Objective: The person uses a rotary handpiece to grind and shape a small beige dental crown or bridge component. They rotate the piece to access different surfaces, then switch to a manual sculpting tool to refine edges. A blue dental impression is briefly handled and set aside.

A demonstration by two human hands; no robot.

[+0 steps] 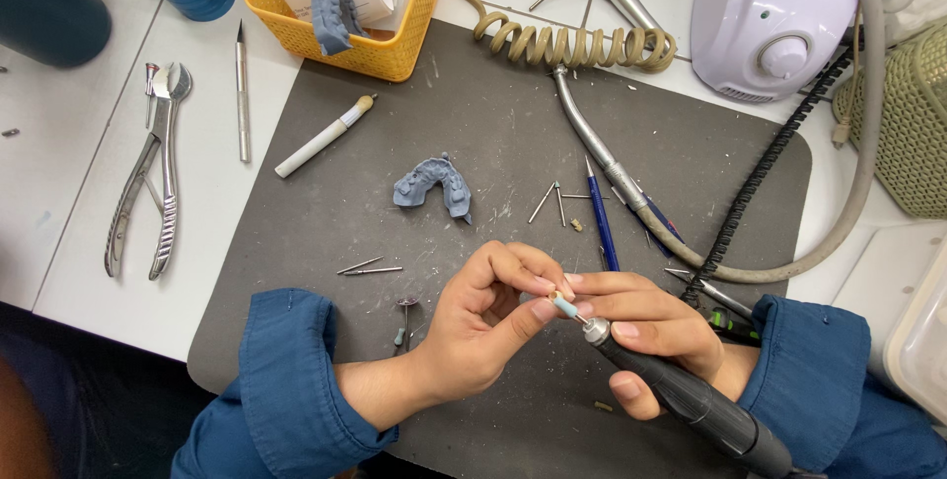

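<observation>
My right hand [646,326] grips a black rotary handpiece [691,400] with a metal collar, low on the dark grey mat [493,104]. My left hand [488,321] pinches a small pale blue bur [565,307] seated at the handpiece's tip, thumb and fingers closed around it. A blue dental arch model [432,186] lies on the mat above the hands. Loose burs [370,268] and pins [550,201] are scattered around it.
A yellow basket [395,45] with another blue model and papers stands at the top. Metal pliers [148,183], a scalpel [242,94] and a white brush [321,139] lie left. A coiled hose [572,45], a white motor unit [769,15] and a blue pen [600,222] sit right.
</observation>
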